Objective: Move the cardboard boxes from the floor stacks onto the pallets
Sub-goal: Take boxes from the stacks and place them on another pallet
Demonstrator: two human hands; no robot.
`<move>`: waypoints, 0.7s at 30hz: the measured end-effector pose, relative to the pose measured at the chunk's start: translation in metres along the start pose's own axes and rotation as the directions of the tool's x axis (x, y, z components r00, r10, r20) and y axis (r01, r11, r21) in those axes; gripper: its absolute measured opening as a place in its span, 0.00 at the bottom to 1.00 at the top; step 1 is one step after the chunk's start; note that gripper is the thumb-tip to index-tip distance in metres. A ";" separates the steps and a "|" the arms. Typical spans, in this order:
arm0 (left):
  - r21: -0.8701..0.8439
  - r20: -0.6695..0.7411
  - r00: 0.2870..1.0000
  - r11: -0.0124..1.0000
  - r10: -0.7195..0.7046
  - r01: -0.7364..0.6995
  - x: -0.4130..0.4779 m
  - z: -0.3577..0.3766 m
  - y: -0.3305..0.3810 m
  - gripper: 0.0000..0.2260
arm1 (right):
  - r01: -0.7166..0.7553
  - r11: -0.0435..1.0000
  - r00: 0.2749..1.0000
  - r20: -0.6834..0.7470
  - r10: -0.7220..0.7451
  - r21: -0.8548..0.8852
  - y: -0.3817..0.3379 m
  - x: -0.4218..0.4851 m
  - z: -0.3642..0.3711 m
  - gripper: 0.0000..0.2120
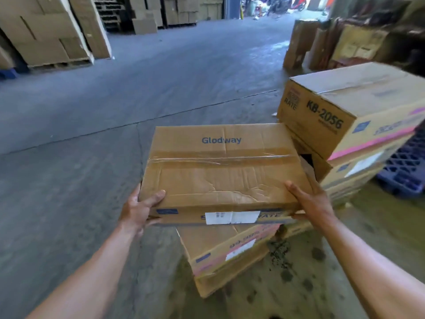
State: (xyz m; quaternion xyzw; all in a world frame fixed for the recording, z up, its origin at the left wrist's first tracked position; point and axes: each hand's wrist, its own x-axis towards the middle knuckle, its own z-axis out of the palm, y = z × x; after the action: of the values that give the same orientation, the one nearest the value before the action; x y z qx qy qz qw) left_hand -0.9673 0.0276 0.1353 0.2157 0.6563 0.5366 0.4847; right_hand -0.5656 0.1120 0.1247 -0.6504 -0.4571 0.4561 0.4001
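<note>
Cardboard box (220, 178) (lid crumpled) clasped by our left hand (138, 209) and right hand (316, 202); its hidden underside perhaps sags, so it could slip.

The front carton (220, 180) is showing "Glodway" in blue on its top flap; its near side is showing the letters "RATE" beside a white label (232, 217) too blurred to read; the top carton (358, 93) of the right-hand stack is carrying "KB-2056" and "RATE" in dark print on its side.
</note>
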 end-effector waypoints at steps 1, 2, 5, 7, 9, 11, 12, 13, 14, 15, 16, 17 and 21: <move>0.026 0.053 0.999 1.000 0.013 -0.015 -0.001 -0.014 0.005 0.16 | -0.002 1.000 0.999 -0.050 0.003 0.008 0.004 -0.023 0.004 0.47; 0.039 0.089 0.996 0.999 0.017 -0.020 -0.003 -0.029 0.009 0.18 | -0.002 1.000 0.997 -0.083 0.004 0.019 0.006 -0.049 0.008 0.48; 0.034 0.158 0.987 0.999 0.014 -0.020 -0.019 -0.059 0.015 0.31 | -0.035 0.996 0.985 -0.169 0.048 0.077 0.012 -0.123 0.016 0.44; 0.028 0.231 0.973 0.999 0.017 -0.024 -0.031 -0.070 0.015 0.33 | -0.056 0.993 0.970 -0.231 0.080 0.108 0.018 -0.168 0.018 0.46; 0.054 0.307 0.952 0.998 -0.006 -0.011 -0.040 -0.077 0.008 0.35 | -0.074 0.990 0.950 -0.292 0.107 0.120 0.027 -0.211 0.014 0.50; 0.091 0.371 0.928 0.996 -0.028 -0.006 -0.052 -0.077 -0.002 0.36 | -0.098 0.985 0.923 -0.357 0.143 0.140 0.039 -0.256 0.006 0.53; 0.110 0.412 0.911 0.994 -0.034 -0.012 -0.060 -0.076 -0.008 0.35 | -0.113 0.981 0.908 -0.386 0.165 0.156 0.047 -0.279 0.001 0.54; 0.126 0.454 0.890 0.991 -0.030 -0.031 -0.067 -0.074 -0.015 0.35 | -0.129 0.976 0.891 -0.411 0.192 0.175 0.056 -0.303 -0.004 0.54; 0.148 0.492 0.869 0.988 -0.043 -0.035 -0.078 -0.071 -0.021 0.36 | -0.143 0.971 0.871 -0.441 0.215 0.191 0.064 -0.328 -0.009 0.52; 0.165 0.533 0.845 0.985 -0.049 -0.048 -0.088 -0.068 -0.030 0.39 | -0.159 0.966 0.847 -0.475 0.239 0.203 0.073 -0.354 -0.014 0.49; 0.181 0.565 0.822 0.982 -0.065 -0.047 -0.098 -0.067 -0.038 0.42 | -0.169 0.961 0.818 -0.513 0.260 0.218 0.081 -0.381 -0.019 0.46; 0.196 0.600 0.797 0.979 -0.071 -0.060 -0.111 -0.064 -0.049 0.44 | -0.184 0.954 0.788 -0.544 0.288 0.238 0.091 -0.410 -0.024 0.44; 0.252 0.727 0.676 0.963 -0.123 -0.096 -0.180 -0.061 -0.097 0.32 | -0.217 0.924 0.644 -0.665 0.379 0.316 0.137 -0.543 -0.037 0.45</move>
State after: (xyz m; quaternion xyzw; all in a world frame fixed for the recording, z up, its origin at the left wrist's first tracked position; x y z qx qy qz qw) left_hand -0.9186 -0.1789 0.1170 0.4724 0.4735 0.3059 0.6775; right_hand -0.5891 -0.4483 0.1293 -0.7966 -0.1012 0.2720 0.5302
